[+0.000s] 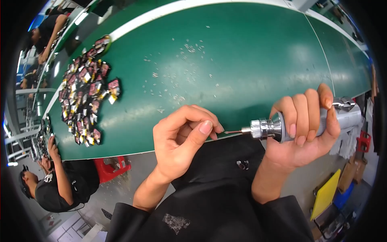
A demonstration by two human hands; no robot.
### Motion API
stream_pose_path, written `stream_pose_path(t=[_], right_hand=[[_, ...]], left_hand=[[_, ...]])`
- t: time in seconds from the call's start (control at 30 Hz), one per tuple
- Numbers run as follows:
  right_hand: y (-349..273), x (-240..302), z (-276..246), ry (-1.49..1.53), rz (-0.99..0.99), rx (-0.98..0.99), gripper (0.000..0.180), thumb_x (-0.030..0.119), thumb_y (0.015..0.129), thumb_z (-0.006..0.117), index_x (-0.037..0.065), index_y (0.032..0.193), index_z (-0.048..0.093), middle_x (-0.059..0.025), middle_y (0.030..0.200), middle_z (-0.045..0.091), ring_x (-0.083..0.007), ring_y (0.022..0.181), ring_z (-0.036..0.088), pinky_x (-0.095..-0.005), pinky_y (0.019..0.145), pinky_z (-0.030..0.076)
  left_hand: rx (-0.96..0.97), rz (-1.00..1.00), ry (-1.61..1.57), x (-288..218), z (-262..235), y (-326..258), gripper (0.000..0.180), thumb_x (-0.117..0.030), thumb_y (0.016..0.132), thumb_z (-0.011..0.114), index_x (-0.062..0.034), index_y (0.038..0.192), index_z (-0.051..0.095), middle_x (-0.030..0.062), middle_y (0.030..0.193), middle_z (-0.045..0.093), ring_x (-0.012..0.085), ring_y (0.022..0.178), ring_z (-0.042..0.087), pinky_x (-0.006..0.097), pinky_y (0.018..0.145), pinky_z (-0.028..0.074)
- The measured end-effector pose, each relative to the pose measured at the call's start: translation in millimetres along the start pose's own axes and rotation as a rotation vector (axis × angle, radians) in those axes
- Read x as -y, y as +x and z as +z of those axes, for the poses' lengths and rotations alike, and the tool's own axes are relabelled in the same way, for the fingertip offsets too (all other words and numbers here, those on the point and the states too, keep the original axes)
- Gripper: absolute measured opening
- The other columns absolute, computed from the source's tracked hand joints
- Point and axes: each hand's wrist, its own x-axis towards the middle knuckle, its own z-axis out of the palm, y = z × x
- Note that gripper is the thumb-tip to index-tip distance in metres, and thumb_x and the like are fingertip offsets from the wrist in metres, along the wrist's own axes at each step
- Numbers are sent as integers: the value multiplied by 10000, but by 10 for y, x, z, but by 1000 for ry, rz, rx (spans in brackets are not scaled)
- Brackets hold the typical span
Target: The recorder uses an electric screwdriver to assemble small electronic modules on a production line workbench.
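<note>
My right hand grips a silver, cylinder-shaped power tool with a thin bit pointing left. My left hand is pinched shut, thumb against fingers, right at the tip of that bit; whatever small piece it holds is hidden by the fingers. Both hands hover at the near edge of a green work table, above my dark-clothed lap.
A heap of small black, red and yellow parts lies on the table's left side. Tiny pale shavings are scattered over the middle. A person in black sits at lower left; a red crate stands on the floor.
</note>
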Motion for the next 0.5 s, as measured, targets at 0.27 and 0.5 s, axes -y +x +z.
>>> stream_pose_path(t=[0.27,0.5], right_hand=[[-52,-3,0,-32,-16,-25,97,118,883,506,38,926,471,25,515,394,-85,413,375,-261,485,371],[-72,1,0,5,-36,-55,90,122,888,499,43,924,472,27,512,389,-86,413,371,-258,478,366]], left_hand=[[59,-48,-179,121,169,-86,138,-45,949,532,78,920,586,171,869,629,172,732,594,279,678,496],[88,-29,-203,153,172,-89,146,-62,952,541,74,920,582,173,869,621,171,724,586,281,680,496]])
